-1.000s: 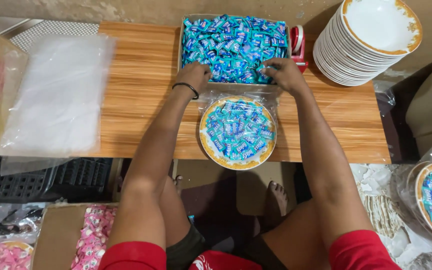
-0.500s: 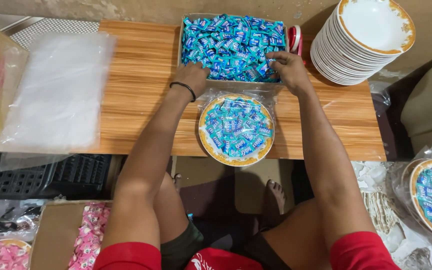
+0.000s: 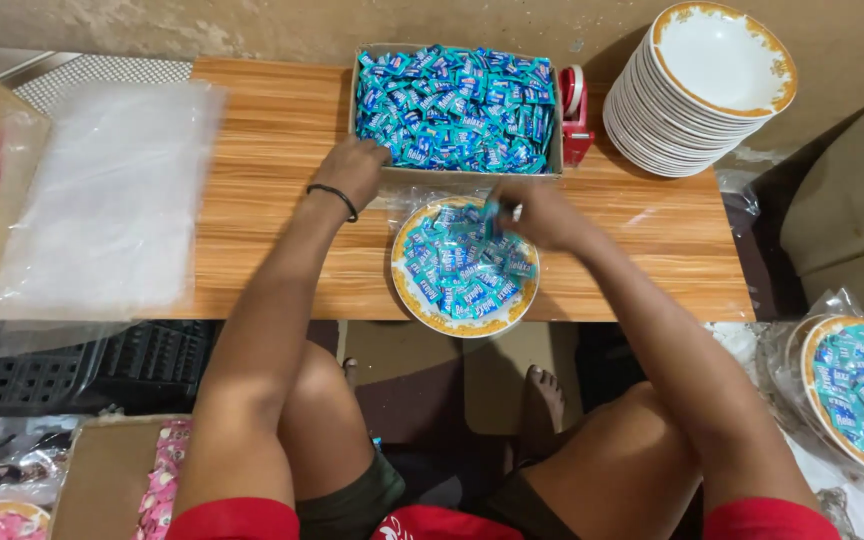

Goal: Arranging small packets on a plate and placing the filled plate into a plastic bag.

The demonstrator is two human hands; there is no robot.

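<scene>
Head view, wooden table (image 3: 272, 200), right hand (image 3: 537, 212) fingers clamped on blue candy (image 3: 493, 210), left hand (image 3: 352, 170) fingers unclear.

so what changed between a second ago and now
The right hand came back out of the box of blue sweets and is now over the filled plate, with a sweet or two at its fingertips. The left hand stayed at the box's near left corner. Plate and box kept their places.

Blue-wrapped candies (image 3: 457, 105) fill the box; white plates (image 3: 717, 60) have gold-patterned rims.
</scene>
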